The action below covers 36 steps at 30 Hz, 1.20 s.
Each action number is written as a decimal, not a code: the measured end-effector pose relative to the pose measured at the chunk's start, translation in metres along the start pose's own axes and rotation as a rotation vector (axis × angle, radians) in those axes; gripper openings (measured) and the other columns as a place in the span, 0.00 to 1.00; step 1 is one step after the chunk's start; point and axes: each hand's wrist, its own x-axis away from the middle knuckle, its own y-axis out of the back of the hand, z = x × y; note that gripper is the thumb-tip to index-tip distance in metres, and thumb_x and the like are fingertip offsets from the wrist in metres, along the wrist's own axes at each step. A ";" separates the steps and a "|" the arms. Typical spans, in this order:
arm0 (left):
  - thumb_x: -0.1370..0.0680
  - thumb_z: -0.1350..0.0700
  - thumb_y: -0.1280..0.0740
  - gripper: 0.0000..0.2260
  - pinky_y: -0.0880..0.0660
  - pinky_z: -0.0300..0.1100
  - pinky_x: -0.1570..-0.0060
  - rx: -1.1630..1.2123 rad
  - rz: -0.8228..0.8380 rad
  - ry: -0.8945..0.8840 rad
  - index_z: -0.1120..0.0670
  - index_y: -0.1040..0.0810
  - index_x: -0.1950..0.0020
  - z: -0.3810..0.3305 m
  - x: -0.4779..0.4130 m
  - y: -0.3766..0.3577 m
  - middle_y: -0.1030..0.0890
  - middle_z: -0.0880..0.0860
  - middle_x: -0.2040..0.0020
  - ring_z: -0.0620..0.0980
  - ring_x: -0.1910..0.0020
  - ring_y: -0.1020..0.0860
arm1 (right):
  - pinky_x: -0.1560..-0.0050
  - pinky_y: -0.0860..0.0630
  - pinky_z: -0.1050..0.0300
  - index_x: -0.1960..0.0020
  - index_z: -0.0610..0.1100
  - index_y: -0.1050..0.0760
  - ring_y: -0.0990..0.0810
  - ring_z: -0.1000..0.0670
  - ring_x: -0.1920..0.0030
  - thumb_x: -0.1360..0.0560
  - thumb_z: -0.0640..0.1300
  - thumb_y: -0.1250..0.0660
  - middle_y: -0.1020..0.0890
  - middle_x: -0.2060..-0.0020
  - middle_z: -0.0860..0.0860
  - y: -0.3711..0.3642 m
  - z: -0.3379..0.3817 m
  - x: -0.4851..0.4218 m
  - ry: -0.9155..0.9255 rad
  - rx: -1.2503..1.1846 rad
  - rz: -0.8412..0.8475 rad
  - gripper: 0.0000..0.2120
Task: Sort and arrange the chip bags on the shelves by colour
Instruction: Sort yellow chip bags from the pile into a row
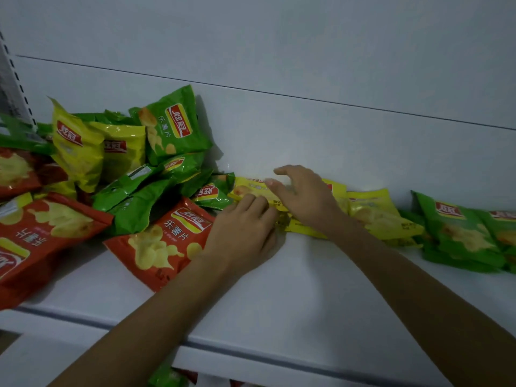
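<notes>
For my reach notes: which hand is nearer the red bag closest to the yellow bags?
Left. The left hand lies beside the red bag; the right hand is farther right, on yellow bags.

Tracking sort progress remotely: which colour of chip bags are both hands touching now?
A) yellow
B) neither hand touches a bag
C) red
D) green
A: the left hand and the right hand both lie on the yellow bags by the back wall, between the mixed pile and the green bags.
</notes>
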 end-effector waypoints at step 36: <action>0.24 0.44 0.46 0.22 0.28 0.58 0.38 -0.013 0.156 0.015 0.55 0.21 0.41 -0.005 0.009 -0.020 0.20 0.57 0.39 0.57 0.38 0.23 | 0.25 0.58 0.43 0.22 0.50 0.45 0.54 0.43 0.22 0.28 0.72 0.55 0.45 0.23 0.40 -0.002 -0.044 0.051 -0.112 0.450 0.078 0.41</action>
